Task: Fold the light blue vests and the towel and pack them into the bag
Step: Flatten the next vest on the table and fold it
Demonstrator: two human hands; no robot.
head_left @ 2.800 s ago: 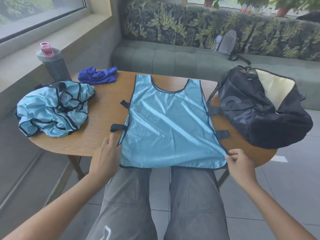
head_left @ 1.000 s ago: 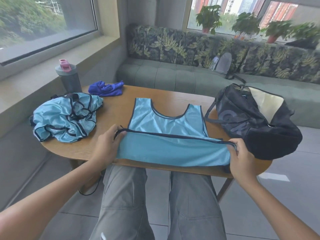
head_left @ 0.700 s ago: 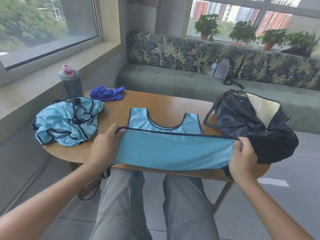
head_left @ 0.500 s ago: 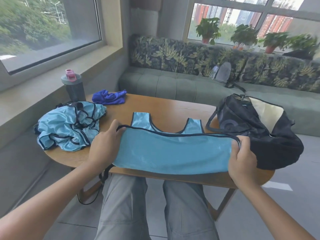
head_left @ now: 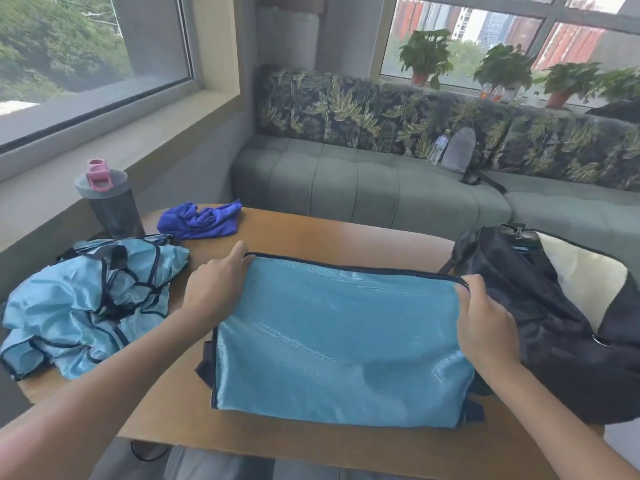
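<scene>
Hands (head_left: 214, 289) hold vest (head_left: 339, 341) between pile (head_left: 86, 306), bag (head_left: 554, 323).

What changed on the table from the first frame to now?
The vest, flat before, is folded in half: both hands carried its bottom hem away to the top. Left hand and right hand still pinch the hem corners. Vest pile, towel, bag unmoved.

No readable text, labels, brands or numbers anywhere. The black bag (head_left: 540, 317) beside the folded vest (head_left: 339, 341) shows no legible print from this angle.
</scene>
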